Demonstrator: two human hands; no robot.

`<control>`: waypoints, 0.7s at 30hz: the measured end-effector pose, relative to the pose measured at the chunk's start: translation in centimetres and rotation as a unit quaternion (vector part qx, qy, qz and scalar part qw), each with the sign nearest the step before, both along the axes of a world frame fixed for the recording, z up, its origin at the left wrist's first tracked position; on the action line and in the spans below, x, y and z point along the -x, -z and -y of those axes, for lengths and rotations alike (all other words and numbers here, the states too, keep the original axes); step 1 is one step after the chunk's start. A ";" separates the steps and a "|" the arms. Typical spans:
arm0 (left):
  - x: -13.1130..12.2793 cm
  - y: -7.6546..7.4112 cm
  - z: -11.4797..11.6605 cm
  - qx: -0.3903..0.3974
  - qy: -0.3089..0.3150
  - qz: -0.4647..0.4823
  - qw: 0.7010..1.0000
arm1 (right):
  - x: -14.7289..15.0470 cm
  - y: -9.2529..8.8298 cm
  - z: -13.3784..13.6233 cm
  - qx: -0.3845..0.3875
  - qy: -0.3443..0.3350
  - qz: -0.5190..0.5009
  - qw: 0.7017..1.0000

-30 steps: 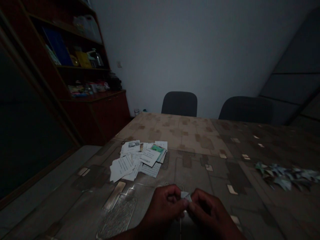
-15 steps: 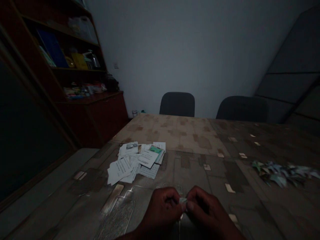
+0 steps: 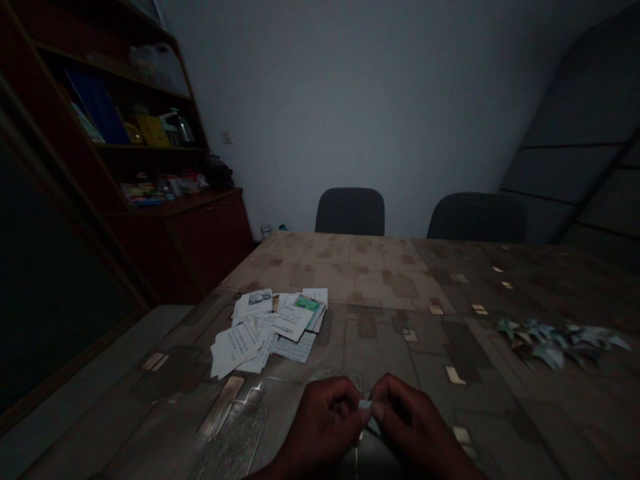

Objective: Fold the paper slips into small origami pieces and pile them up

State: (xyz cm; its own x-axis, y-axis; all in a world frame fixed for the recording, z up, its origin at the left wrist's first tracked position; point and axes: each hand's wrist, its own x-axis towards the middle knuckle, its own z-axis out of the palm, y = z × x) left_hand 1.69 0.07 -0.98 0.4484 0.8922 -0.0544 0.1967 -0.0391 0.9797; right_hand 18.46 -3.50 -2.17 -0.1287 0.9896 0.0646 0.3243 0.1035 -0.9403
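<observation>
My left hand [image 3: 323, 423] and my right hand [image 3: 407, 427] meet at the near edge of the table, fingers curled and pinched together. Between their fingertips is a small folded piece of white paper [image 3: 365, 405], mostly hidden by the fingers. A loose heap of printed paper slips [image 3: 267, 327] lies on the table ahead and to the left of my hands. A row of small folded paper shapes [image 3: 555, 337] in green and white lies to the right.
The table [image 3: 380, 280] wears a brown patterned cloth. Two dark chairs [image 3: 350, 211] stand at its far side against a pale wall. A dark wooden shelf unit [image 3: 150, 173] with books and clutter stands on the left. The room is dim.
The paper piece shows less between my fingertips than before, and my hands have closed a little tighter on it. The view has shifted slightly.
</observation>
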 end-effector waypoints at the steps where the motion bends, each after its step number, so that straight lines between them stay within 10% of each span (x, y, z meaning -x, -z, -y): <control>1: 0.1 0.2 0.0 0.003 -0.001 0.005 1.000 | 0.1 -0.1 0.0 0.003 0.004 -0.005 1.000; 16: 0.2 1.6 0.6 0.044 -0.021 0.089 0.995 | 0.5 -0.1 0.2 0.009 0.018 0.018 1.000; 21: 0.8 0.1 0.1 -0.235 -0.009 -0.022 0.972 | 0.3 0.0 0.2 -0.196 0.031 0.136 0.971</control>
